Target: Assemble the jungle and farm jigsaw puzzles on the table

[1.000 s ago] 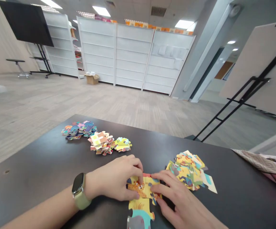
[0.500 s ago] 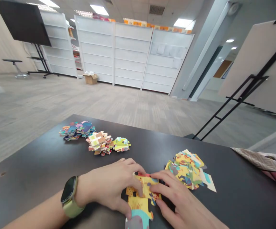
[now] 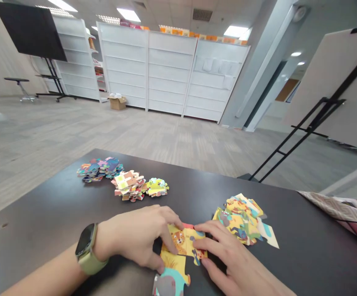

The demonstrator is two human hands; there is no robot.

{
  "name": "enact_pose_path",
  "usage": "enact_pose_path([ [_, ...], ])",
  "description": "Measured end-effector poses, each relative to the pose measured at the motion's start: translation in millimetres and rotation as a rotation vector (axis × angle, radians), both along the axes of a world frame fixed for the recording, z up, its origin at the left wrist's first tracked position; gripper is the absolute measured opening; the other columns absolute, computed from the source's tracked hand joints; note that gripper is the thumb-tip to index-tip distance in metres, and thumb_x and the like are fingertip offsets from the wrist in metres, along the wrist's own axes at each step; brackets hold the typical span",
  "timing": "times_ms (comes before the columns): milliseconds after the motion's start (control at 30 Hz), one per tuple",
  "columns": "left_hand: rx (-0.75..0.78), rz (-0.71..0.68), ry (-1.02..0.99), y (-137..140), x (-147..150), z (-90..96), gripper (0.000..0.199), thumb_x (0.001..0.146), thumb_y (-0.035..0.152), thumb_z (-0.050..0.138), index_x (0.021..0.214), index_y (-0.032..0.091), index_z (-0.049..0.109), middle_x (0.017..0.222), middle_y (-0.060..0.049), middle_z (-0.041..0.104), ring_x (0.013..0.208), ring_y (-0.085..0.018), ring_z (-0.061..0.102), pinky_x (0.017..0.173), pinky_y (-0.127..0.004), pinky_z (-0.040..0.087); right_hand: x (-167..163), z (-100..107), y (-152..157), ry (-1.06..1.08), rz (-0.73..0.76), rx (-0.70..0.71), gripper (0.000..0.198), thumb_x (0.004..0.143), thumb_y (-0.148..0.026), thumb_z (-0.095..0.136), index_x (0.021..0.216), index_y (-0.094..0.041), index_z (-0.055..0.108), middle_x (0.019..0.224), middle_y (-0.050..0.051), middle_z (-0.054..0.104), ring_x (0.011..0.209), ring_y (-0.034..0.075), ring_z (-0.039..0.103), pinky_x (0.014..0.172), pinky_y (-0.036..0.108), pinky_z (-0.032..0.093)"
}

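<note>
Shifted a little leftward since 0.5 s ago, the lower puzzle piece (image 3: 174, 274), with its gray and turquoise picture, now sits farther from the right hand (image 3: 234, 255). The left hand (image 3: 141, 236) has its thumb at that piece's left edge and its forefinger on the leopard piece (image 3: 180, 242) above, thumb and fingers spread apart. The right hand's fingers are loosely extended, tips resting on the right side of the adjoining yellow piece (image 3: 190, 244). These 3 pieces lie flat on the dark tabletop (image 3: 314, 230), between the 2 hands. A watch (image 3: 86, 246) circles the left wrist. Just beyond the right hand is a yellow pile (image 3: 242, 220); farther off, toward the left, are a small green pile (image 3: 156, 187), a beige-and-red pile (image 3: 129, 185) and a blue pile (image 3: 100, 168). Patterned cloth (image 3: 341, 209) lies at the far right. Past the tabletop, white shelves (image 3: 172, 74) stand on gray carpet (image 3: 178, 137).
</note>
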State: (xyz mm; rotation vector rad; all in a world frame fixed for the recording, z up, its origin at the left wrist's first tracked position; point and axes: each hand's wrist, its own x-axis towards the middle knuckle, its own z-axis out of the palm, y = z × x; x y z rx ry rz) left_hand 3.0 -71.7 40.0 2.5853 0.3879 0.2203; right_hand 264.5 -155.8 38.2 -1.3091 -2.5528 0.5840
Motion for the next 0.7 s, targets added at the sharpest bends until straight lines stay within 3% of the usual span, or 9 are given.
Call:
enact_pose_path([
  [233,-0.023,0.008,-0.021,0,0,0.9,0.032,0.072,0.030,0.085,0.103,0.031,0.079,0.134,-0.004,0.063,0.117,-0.028,0.060,0.102,-0.037,0.047,2,0,-1,0.017,0.002,0.000,0.028,0.094,-0.015,0.050,0.115,-0.026,0.065,0.132,0.009,0.058,0.121,0.023,0.055,0.107,0.043,0.048],
  [367,-0.073,0.072,-0.030,-1,0,2.3,0.049,0.069,0.029,0.083,0.116,0.025,0.071,0.127,-0.005,0.063,0.108,-0.025,0.063,0.097,-0.033,0.050,0,3,0,0.027,-0.001,0.003,0.029,0.093,-0.014,0.051,0.115,-0.026,0.066,0.130,0.008,0.059,0.120,0.023,0.056,0.105,0.042,0.049],
  [567,-0.034,0.084,-0.041,-3,9,-8.6,0.079,0.058,0.061,0.088,0.125,0.027,0.064,0.124,-0.008,0.058,0.104,-0.028,0.058,0.097,-0.038,0.048,2,0,-3,0.021,-0.005,0.040,0.030,0.096,-0.016,0.048,0.117,-0.029,0.065,0.134,0.007,0.058,0.122,0.023,0.057,0.103,0.040,0.050],
  [700,0.011,0.094,-0.031,-6,11,-12.8,0.080,0.058,0.065,0.087,0.125,0.030,0.064,0.130,-0.008,0.053,0.109,-0.030,0.054,0.099,-0.040,0.046,33,2,5,0.064,-0.167,0.236,0.035,0.094,-0.012,0.042,0.118,-0.026,0.063,0.134,0.009,0.057,0.123,0.024,0.056,0.102,0.042,0.049],
])
